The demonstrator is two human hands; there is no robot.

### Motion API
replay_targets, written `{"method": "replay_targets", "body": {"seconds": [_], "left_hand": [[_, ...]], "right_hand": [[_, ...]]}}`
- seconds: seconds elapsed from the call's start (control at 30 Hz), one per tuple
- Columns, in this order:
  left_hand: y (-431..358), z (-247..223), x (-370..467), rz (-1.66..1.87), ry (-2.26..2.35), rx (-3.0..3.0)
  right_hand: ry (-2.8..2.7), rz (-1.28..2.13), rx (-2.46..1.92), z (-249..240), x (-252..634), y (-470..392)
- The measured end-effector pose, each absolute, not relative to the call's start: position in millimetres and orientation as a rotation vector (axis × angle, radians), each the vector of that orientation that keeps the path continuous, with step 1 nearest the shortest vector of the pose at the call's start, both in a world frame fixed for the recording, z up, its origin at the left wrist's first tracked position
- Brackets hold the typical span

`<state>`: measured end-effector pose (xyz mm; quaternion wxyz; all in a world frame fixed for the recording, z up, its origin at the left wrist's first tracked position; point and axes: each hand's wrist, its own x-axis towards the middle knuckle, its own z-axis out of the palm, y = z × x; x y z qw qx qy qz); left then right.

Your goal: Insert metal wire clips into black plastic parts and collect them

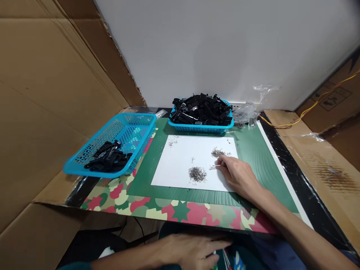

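My right hand (234,172) rests at the right part of a white sheet (174,165), its thumb and index finger pinched on a thin metal tool that points left. Just beyond the fingers lies a small pile of tiny metal pieces (218,152). A denser pile of tiny metal pieces (197,174) sits left of the hand, with a few loose ones between. Below the table edge, over my lap, is my left hand (197,251), slightly blurred, with index finger stretched to the right and fingers apart; nothing shows in it.
A blue basket (140,150) with some black plastic parts stands at the left. Another blue basket (201,128), heaped with black parts, is at the back. Clear plastic bags (247,112) lie beside it. Cardboard (42,93) walls the left side; a yellow wire (309,108) runs at right.
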<state>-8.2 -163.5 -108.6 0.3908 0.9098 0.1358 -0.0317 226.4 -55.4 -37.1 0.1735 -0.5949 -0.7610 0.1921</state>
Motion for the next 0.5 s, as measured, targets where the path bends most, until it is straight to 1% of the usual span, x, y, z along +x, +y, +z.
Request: {"method": "replay_targets", "body": {"seconds": [0.13, 0.3, 0.4, 0.5], "left_hand": [[-158.6, -98.3, 2.1, -0.17, 0.42, 2.141], [-159.7, -89.9, 7.7, -0.34, 0.422, 2.351], [-162.6, -89.3, 6.9, -0.256, 0.415, 2.469], [-164.0, -75.9, 8.2, -0.112, 0.362, 2.553]], "right_hand": [[-2.174, 0.549, -1.662, -37.7, 227.1, -55.3], [-2.023, 0.697, -1.599, -33.4, 231.5, -54.6], [-1.906, 0.842, -1.522, -30.9, 237.0, -53.5], [-1.791, 0.972, -1.414, -30.6, 242.4, -50.4]]}}
